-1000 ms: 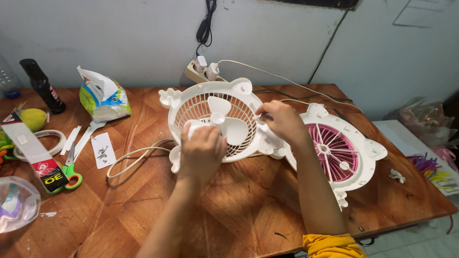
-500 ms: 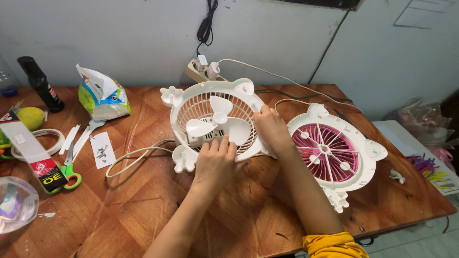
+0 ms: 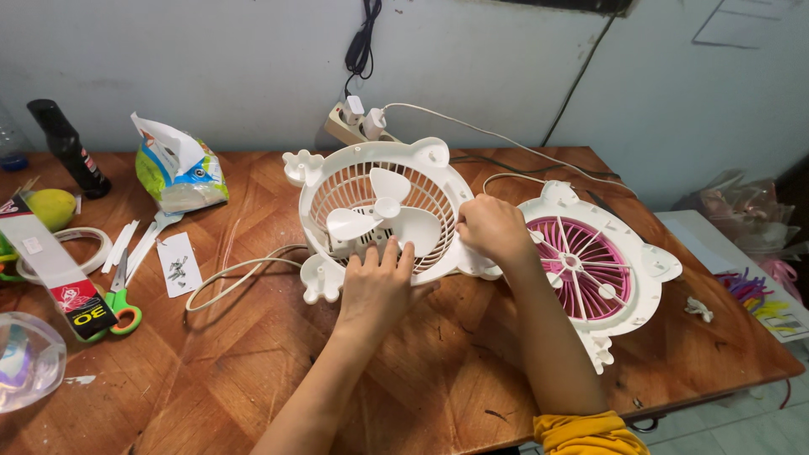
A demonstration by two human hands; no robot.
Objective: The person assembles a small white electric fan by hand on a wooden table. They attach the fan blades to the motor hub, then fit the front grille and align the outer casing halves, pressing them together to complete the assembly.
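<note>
A worn wooden table [image 3: 253, 362] stands against a pale wall, and a power strip [image 3: 354, 125] lies at its far edge. At the middle of the table lies a white fan body [image 3: 379, 211] with its blades [image 3: 383, 215] bare; its pink-spoked front grille [image 3: 590, 261] lies just to the right. The left hand [image 3: 379, 282] rests flat on the fan body's near rim, its fingers [image 3: 389, 254] spread open and reaching onto the blades, gripping nothing. The right hand [image 3: 493, 229] curls closed against the right rim (whether it pinches a small part, I cannot tell). It looks like a step of steadying and fitting the fan body; the next move likely calls for a firm hold. Small screws [image 3: 177, 268] lie on paper well to the left, beside scissors [image 3: 118, 295].
</note>
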